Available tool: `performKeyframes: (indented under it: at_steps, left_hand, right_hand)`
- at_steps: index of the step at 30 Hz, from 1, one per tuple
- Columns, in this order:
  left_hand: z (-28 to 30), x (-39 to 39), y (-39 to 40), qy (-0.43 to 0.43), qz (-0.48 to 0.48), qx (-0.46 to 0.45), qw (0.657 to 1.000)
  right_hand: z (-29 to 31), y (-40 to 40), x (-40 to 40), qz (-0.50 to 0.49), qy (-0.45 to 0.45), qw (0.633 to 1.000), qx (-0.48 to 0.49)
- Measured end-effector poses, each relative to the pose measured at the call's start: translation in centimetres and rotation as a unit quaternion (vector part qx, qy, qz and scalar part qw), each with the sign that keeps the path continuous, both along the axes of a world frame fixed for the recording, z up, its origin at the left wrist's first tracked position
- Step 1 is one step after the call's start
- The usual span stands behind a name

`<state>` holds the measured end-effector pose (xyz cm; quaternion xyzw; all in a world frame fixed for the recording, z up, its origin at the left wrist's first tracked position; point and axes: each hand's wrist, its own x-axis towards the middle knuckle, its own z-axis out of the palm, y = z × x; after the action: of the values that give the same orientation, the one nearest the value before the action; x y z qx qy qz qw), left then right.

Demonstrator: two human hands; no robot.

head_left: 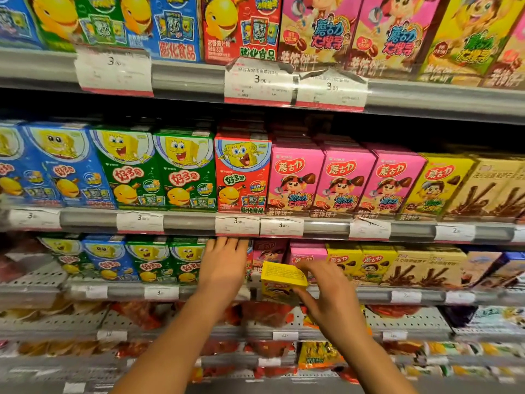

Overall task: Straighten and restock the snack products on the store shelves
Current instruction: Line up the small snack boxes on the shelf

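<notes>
The right hand (326,291) grips a yellow box (284,277) at the front edge of the third shelf (369,292), its fingers (308,268) curled over the box's right end and the thumb under its lower side. The box is tilted, its printed back panel facing up and its front face hanging over the shelf edge. It sits in front of the pink boxes (308,253), with a row of yellow boxes (360,264) just beside it to the right.

The left hand (224,265) reaches into the same shelf with its fingers straight and together, the tips at the underside of the shelf above (181,221). It covers a red box (249,263), and it seems to press against it, though the contact is hidden. Green boxes (167,261) stand just left of that hand, a blue box (106,258) beyond them. On the shelf above, blue, green, red and pink boxes stand upright in a row behind price tags (237,224).
</notes>
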<state>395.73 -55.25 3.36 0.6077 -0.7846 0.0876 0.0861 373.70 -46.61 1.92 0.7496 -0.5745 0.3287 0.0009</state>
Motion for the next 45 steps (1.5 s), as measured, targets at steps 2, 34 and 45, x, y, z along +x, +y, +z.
performKeyframes:
  at_steps: [2, 34, 45]
  left_hand:
    - [0.1, 0.0, -0.4, -0.019, 0.007, 0.009, 1.000]
    - [-0.1, 3.8, -2.2, 0.072, -0.035, 0.048, 0.996]
    - [-2.8, 3.9, -1.1, 0.036, -0.086, -0.031, 0.995]
  right_hand:
    - [-0.6, -0.1, 0.4, -0.001, 0.000, 1.000, -0.015]
    - [-3.6, -8.7, 0.0, -0.046, 0.164, 0.985, -0.026]
    - [-2.0, -3.9, 2.5, 0.051, 0.110, 0.990, -0.072]
